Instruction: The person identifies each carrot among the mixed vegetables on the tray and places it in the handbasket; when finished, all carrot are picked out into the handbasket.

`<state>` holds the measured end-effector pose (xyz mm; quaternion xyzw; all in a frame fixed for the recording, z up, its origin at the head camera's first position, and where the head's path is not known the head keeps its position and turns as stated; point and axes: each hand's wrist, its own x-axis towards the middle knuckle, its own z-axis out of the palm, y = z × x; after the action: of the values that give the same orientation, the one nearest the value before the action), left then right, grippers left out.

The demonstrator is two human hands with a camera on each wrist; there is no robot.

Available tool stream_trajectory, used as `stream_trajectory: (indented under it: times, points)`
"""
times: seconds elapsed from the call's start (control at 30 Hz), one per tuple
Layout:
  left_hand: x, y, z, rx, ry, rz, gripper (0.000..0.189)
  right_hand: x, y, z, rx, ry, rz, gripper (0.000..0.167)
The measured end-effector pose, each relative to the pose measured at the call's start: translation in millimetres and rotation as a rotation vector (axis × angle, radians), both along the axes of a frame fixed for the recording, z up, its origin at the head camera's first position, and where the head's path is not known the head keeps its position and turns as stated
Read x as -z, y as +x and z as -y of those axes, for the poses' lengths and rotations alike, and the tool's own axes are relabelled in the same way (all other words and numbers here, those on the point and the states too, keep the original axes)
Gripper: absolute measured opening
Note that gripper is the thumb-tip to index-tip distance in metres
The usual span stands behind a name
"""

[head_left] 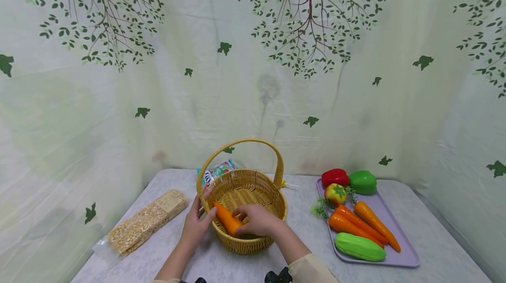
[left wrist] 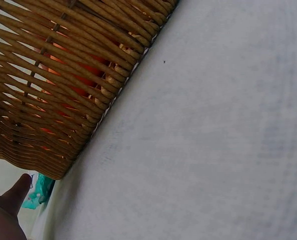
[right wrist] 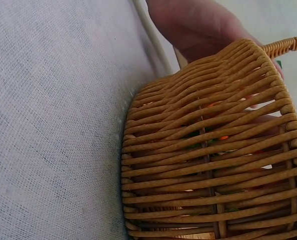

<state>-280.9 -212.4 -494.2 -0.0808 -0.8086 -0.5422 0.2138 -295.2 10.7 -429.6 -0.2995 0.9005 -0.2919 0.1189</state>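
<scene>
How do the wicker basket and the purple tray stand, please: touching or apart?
Apart: the head view shows bare tabletop between the basket and the tray.

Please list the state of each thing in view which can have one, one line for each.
Basket: upright on the table, its handle raised
Carrot: inside the basket, held
Right hand: grips the carrot
Left hand: at the basket's left side
Tray: flat, loaded with produce
Grain packet: lying flat; whether sealed, unclear
Colourful packet: partly hidden behind the basket
</scene>
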Motion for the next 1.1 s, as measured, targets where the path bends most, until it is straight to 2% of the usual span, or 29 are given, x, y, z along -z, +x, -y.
stream_trajectory:
  times: [0.23, 0.53, 0.73, 0.93, 1.1]
  points:
    - [-2.9, 3.3, -2.5, -0.001, -0.001, 0.004, 0.062, 1.0, -0.4, -0.8, -0.013, -0.013, 0.026, 0.038]
    - [0.6, 1.0, -1.0, 0.016, 0.005, -0.010, 0.060, 0.9, 3.1, -3.8, 0.004, -0.076, -0.031, 0.042]
    - [1.0, 1.4, 0.2, 0.018, -0.004, 0.002, 0.067, 2.4, 5.5, -4.3, 0.044, -0.136, -0.063, 0.036]
    - [2.1, 1.4, 0.4, 0.015, -0.004, 0.003, 0.066, 4.2, 9.8, -7.3, 0.088, -0.242, -0.167, 0.023]
    - [2.7, 0.5, 0.0, 0.019, 0.010, -0.006, 0.063, 4.6, 15.1, -13.0, 0.140, -0.408, -0.234, 0.019]
